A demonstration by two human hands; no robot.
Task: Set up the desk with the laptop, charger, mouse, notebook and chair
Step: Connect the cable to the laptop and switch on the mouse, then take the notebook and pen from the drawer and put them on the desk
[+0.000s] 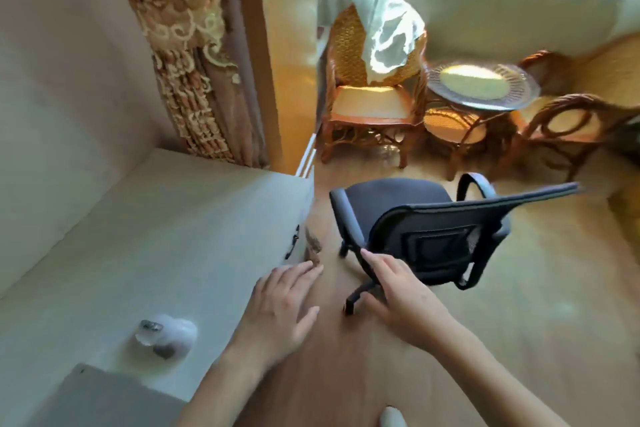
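Bench [145, 236], pale and wide, fills the left side, its long edge running toward a patterned curtain [194, 80]. Right of it, on the wooden floor [519, 322], stands a dark office chair [426, 229], apart from the bench, backrest toward the camera. A grey laptop [104, 399], lid closed, lies at the bench's near corner. Beyond it rests a white mouse [169, 336], blurred. The right hand [401, 298] reaches the chair's near armrest; whether it grips is unclear. The left hand [280, 305] hovers flat, fingers spread, empty, over the bench edge.
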